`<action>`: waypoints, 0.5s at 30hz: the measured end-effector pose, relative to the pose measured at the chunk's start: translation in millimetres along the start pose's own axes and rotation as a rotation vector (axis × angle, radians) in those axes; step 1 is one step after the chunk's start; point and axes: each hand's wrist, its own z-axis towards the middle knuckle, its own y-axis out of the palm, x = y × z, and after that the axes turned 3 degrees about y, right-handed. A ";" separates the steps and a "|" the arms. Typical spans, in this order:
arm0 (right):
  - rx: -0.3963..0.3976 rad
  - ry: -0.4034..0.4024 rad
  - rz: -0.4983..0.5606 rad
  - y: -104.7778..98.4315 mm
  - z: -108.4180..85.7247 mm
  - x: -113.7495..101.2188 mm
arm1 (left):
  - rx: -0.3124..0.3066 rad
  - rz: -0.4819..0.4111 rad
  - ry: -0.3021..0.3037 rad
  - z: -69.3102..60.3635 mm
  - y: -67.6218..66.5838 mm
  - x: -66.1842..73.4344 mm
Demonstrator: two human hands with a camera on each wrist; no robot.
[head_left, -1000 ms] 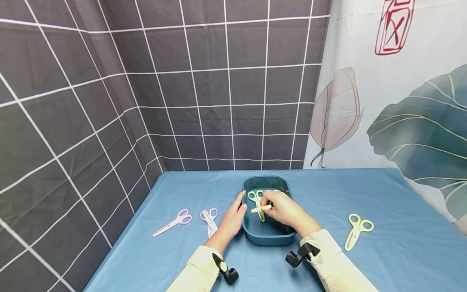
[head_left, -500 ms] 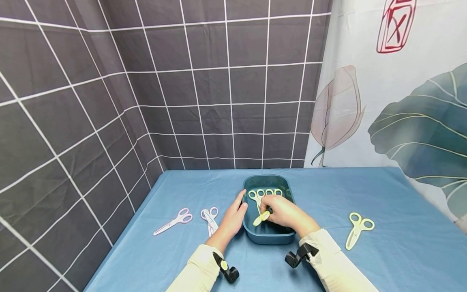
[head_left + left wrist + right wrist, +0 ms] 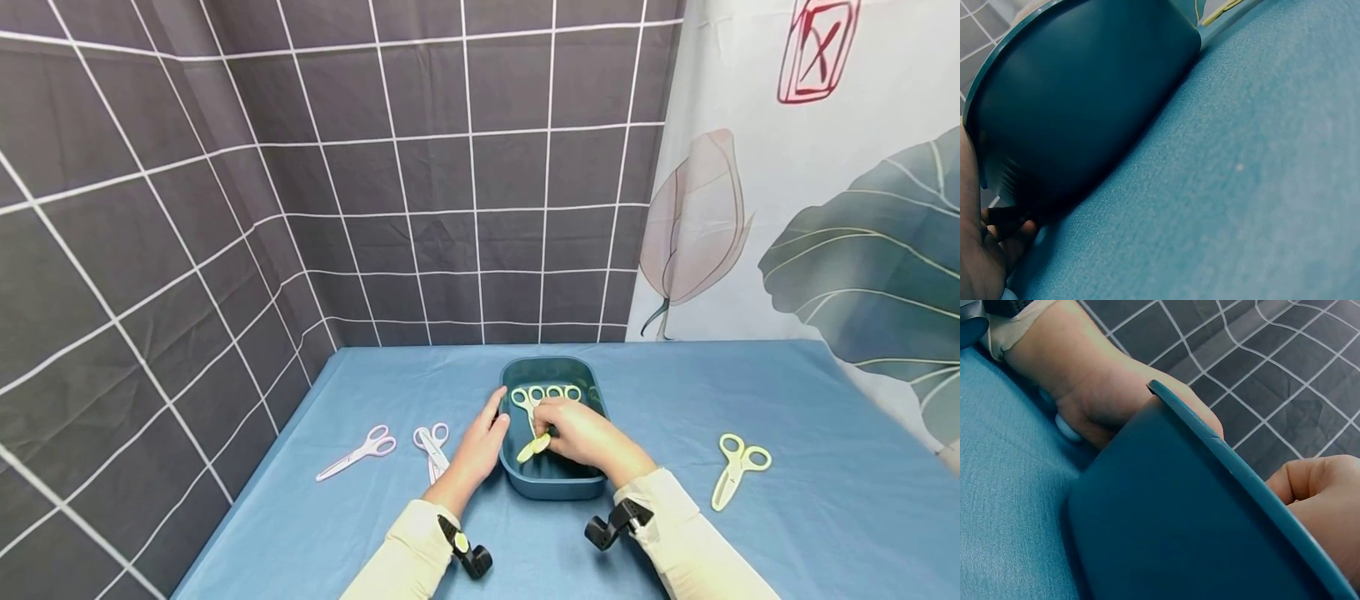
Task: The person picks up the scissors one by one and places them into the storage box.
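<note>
A dark teal tray [image 3: 555,490] stands on the blue cloth, its outer wall [image 3: 1085,94] filling much of the left wrist view. Along its left side rests the left hand [image 3: 480,446], fingers fairly straight against the wall. The right hand [image 3: 581,429] reaches inside and pinches yellow-green scissors [image 3: 533,448], their blades pointing toward the near left. More yellow-green scissors [image 3: 520,398] lie in the tray, handles toward its far end, partly covered by that hand. In the right wrist view the tray wall [image 3: 1166,506] hides the right hand's [image 3: 1329,506] fingertips.
Left of the tray lie pink-purple scissors [image 3: 360,454] and a white-and-purple group [image 3: 432,446], partly behind the left hand. Yellow-green scissors [image 3: 737,473] lie on the cloth at right. A dark grid-patterned curtain [image 3: 450,167] hangs behind the table [image 3: 405,375].
The scissors in the right hand have turned from lying crosswise to pointing down toward the near left, lower in the tray. The left hand has stayed on the tray's side.
</note>
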 end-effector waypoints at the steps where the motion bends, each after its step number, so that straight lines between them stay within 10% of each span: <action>1: 0.009 -0.016 -0.001 0.5 0.1 -0.1 | 0.000 -0.001 -0.001 -0.3 -0.1 0.1; 15: -0.089 -0.038 0.051 1.8 0.8 -0.7 | -0.010 0.006 -0.013 0.0 -0.9 -1.1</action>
